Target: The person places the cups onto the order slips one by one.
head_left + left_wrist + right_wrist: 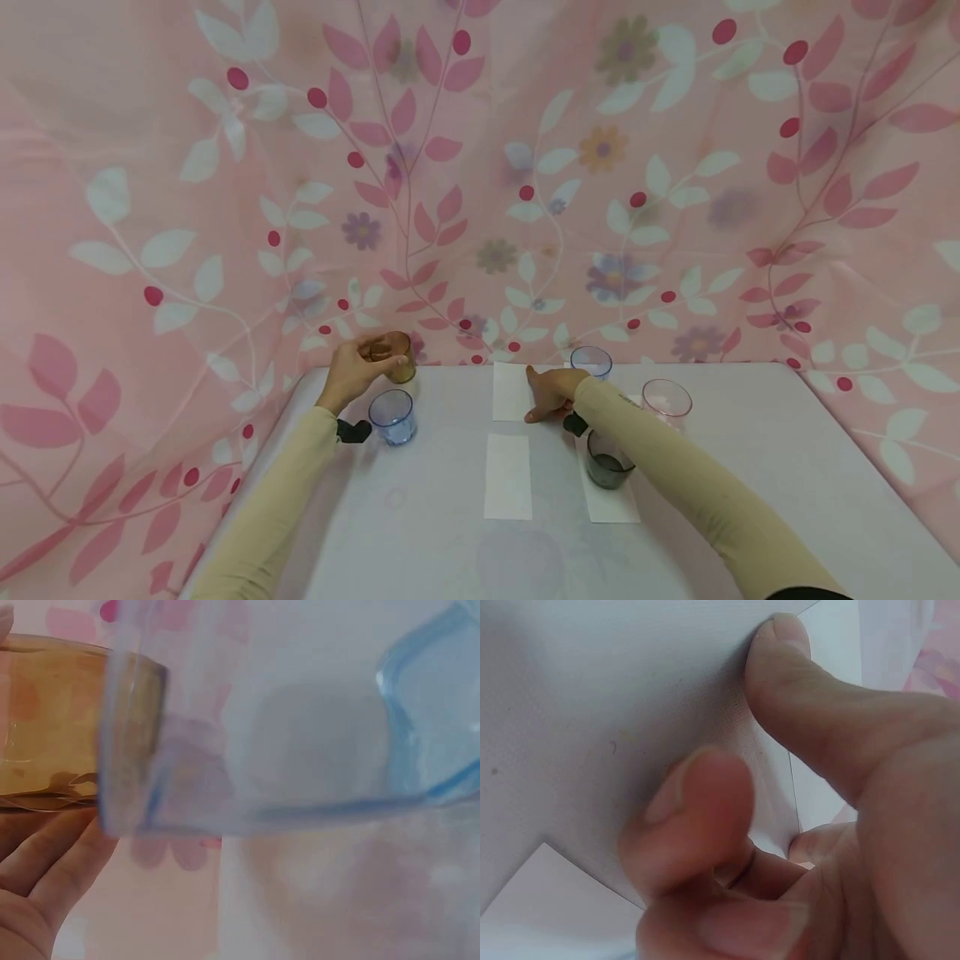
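Note:
At the far left of the table my left hand (352,372) grips an amber glass (403,372), thumb on the near side and fingers around the back. Just in front of it stands a light-blue glass (394,423), which fills much of the left wrist view. My right hand (551,392) rests at the right edge of a white paper rectangle (507,400) near the back edge. Its thumb and a fingertip touch down along that edge, spread apart, while the other fingers bend loosely in the right wrist view.
A second paper (507,483) lies in front of the first. Under my right forearm, a dark grey glass (610,468) stands on another paper (613,508). Behind the arm are a blue-rimmed glass (591,360) and a pink-rimmed glass (666,398). A floral curtain (480,208) hangs behind the table.

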A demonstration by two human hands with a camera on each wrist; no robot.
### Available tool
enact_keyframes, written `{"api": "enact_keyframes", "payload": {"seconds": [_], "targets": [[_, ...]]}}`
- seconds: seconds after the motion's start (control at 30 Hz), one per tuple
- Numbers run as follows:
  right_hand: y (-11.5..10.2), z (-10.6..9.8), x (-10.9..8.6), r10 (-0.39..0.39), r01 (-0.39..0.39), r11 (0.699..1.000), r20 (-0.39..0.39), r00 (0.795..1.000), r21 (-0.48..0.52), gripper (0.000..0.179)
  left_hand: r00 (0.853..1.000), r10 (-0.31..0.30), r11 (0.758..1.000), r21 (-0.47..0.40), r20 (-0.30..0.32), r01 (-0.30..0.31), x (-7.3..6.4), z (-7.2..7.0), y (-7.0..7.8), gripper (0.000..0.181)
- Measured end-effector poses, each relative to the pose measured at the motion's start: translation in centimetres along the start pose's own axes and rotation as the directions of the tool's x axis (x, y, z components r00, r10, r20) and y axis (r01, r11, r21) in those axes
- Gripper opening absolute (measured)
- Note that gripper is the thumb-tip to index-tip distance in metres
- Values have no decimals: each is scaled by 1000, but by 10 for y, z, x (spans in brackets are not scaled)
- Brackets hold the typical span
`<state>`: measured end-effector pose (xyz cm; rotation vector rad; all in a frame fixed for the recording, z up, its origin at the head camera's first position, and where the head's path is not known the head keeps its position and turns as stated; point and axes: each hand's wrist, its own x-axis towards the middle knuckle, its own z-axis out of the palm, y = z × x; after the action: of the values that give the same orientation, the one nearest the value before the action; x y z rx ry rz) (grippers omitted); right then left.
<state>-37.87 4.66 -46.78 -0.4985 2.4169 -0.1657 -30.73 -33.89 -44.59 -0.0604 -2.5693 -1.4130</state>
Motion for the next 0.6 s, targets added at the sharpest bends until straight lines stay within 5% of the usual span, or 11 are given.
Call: {"api": "enact_keyframes", "payload": {"seconds": [0.2, 0.43, 0.6], "targets": [[-3, -3, -4, -6, 7, 1000, 5, 1000, -19, 117, 1000, 2, 999, -41, -29, -3, 1, 6, 14, 80], [-5, -4, -7, -11, 11, 1000, 11, 1000, -20, 116, 990, 138, 985, -103, 0, -138, 0, 23, 33, 71], [-4, -3, -8, -5, 5, 1000, 13, 1000, -18, 115, 982, 186, 969, -171, 27, -178, -3, 39, 44, 67]]}}
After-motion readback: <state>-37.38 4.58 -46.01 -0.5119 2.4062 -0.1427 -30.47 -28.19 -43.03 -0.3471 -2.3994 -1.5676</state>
